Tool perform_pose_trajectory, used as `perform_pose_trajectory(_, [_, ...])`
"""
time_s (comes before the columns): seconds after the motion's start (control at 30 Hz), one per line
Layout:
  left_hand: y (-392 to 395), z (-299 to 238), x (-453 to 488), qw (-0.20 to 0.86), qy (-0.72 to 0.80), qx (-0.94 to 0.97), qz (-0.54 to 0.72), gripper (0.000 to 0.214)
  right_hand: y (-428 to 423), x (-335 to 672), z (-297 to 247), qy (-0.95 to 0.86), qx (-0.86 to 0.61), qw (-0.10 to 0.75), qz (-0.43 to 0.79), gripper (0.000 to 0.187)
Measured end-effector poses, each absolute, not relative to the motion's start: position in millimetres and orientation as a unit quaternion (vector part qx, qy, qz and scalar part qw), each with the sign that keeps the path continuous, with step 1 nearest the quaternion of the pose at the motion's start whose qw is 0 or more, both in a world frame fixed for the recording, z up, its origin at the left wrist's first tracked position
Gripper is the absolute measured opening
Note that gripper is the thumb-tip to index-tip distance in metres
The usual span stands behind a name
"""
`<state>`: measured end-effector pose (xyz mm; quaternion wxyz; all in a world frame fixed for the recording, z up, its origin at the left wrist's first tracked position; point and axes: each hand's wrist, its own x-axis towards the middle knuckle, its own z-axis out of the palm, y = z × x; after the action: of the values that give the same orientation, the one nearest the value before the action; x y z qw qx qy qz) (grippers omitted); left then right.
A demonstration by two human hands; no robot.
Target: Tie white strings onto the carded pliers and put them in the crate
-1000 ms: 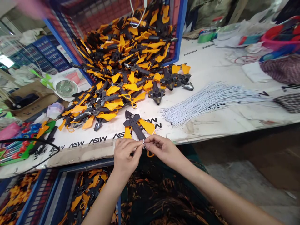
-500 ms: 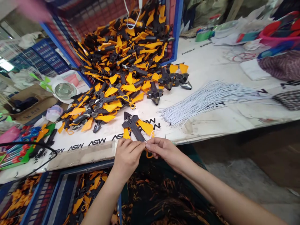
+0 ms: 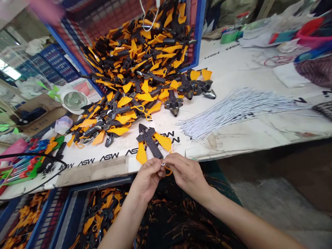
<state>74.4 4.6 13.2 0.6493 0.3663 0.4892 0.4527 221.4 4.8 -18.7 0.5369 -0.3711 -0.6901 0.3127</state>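
Observation:
A black and orange plastic toy piece [image 3: 150,142] lies at the table's front edge. My left hand [image 3: 148,177] and my right hand [image 3: 184,170] meet just below its near end. Both pinch a small white tie [image 3: 163,164] at the piece's tail, beside an orange loop [image 3: 168,170]. The fingers of both hands are closed around the tie. A bundle of white ties [image 3: 233,108] lies on the table to the right.
A big heap of the same black and orange pieces [image 3: 135,76] spills from a tipped blue crate [image 3: 198,31] at the back. Another blue crate [image 3: 64,214] with such pieces sits below the table's edge on the left. A small fan [image 3: 74,100], scissors and clutter lie left; bags lie far right.
Both hands have shifted slightly down and right, staying pinched together at the piece's tail. The camera view has swung a little.

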Motion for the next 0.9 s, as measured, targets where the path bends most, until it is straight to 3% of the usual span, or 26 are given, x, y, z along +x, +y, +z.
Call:
perform_pose_trajectory(0.1, [4,13,68,0.555,0.527,0.449,0.462,0.033,7,226,-12,-0.714,-0.39,0.485,0.32,0.022])
perform_pose_trajectory(0.2, [4,16,58,0.374,0.533,0.615,0.445,0.019,13,231,-1,-0.653,-0.413,0.402,0.492,0.02])
perform_pose_trajectory(0.33, [5,22,49,0.316,0.451,0.726,0.413,0.012,18,230,7,-0.542,-0.357,0.332,0.685,0.028])
perform_pose_trajectory(0.47, [1,20,50,0.227,0.483,0.745,0.399,0.009,16,220,-1,-0.505,-0.391,0.393,0.661,0.024])
perform_pose_trajectory(0.63, [-8,15,55,0.126,0.515,0.755,0.385,0.01,7,212,-12,-0.578,-0.448,0.433,0.527,0.016])
perform_pose_trajectory(0.7, [-10,15,56,0.148,0.549,0.723,0.392,0.013,2,213,-11,-0.639,-0.441,0.437,0.453,0.012])
perform_pose_trajectory(0.8, [-11,15,58,0.29,0.587,0.641,0.401,0.014,-2,218,-9,-0.713,-0.39,0.448,0.373,0.01])
perform_pose_trajectory(0.9, [-13,15,58,0.345,0.586,0.616,0.397,0.014,-1,222,-9,-0.719,-0.371,0.44,0.391,0.013])
